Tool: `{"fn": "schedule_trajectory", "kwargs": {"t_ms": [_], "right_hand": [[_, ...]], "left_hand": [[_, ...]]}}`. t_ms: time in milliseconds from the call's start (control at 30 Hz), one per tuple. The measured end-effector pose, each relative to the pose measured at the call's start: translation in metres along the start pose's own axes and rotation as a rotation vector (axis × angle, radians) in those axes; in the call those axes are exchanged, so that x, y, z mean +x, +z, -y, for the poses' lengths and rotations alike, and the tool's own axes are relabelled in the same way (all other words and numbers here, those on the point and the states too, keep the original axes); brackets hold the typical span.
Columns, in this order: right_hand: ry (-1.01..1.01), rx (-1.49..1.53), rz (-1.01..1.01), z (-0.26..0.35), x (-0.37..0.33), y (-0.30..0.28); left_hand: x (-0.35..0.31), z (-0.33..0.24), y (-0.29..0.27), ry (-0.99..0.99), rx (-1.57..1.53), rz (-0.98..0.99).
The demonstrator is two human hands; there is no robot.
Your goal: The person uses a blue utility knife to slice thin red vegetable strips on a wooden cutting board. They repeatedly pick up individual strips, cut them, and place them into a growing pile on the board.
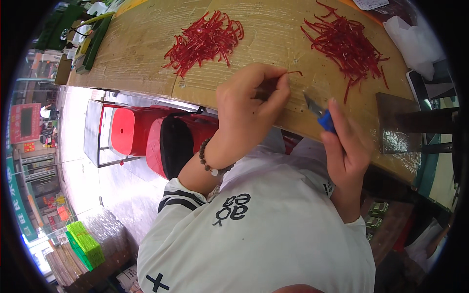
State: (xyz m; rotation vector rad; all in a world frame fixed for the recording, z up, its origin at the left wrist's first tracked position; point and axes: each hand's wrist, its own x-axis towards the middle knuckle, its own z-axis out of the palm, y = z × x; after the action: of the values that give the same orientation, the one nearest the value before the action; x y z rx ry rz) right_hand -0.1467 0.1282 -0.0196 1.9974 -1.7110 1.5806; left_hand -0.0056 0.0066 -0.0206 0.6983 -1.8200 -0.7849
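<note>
A: What sits closest to the person?

B: Their white shirt (273, 234) with black marks, then both hands at the near edge of the counter (146, 44).

A: And what are the hands doing?

B: The left hand (249, 105), with a bead bracelet (210, 163) on its wrist, is closed, pinching one thin red strip (294, 73) between its fingertips. The right hand (344, 146) is closed around a small cutter (320, 115) with a blue body, its metal blade pointing toward the strip, just apart from it.

A: Where is the strip?

B: Just above the counter's brown top, between the hands.

A: And farther off?

B: Two heaps of red strips lie on the counter: a left heap (205, 41) and a right heap (347, 44), well apart. Red stools (146, 132) stand below the counter to the left.
</note>
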Motion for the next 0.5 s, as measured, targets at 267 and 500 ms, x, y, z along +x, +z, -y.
{"fn": "schedule_trajectory", "kwargs": {"t_ms": [267,500], "right_hand": [[0.085,0.168,-0.063,0.001,-0.013,-0.008],[0.088,0.149,-0.005,-0.001,-0.018,-0.014]], "left_hand": [[0.073,-0.012,0.033,0.328,0.229,0.197],[0.077,0.014,-0.026,0.226,0.684,0.095]]}}
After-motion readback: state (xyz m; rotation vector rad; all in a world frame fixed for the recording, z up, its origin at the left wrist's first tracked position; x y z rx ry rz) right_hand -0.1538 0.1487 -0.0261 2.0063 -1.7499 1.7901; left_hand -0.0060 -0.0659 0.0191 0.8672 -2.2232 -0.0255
